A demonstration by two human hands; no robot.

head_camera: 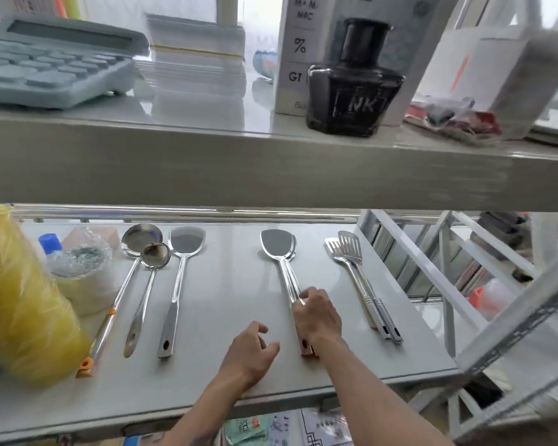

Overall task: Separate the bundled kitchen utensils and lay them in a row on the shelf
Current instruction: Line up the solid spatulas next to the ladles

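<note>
Steel utensils lie on the white lower shelf (232,304). From the left come a large ladle (141,235) with orange handle trim, a small ladle (155,254) and a flat spatula (186,241). In the middle two stacked spatulas (277,244) lie together, and my right hand (316,317) is shut on their handles. My left hand (253,350) hovers just left of them, fingers apart and holding nothing. Two slotted turners (348,247) lie side by side, touching, at the right.
A yellow plastic bag (20,300), a blue-capped bottle (49,243) and a wrapped roll (81,272) crowd the shelf's left end. The upper shelf (271,169) overhangs with a calculator (45,59) and an ink bottle (355,82). Metal frame bars (432,272) stand at the right.
</note>
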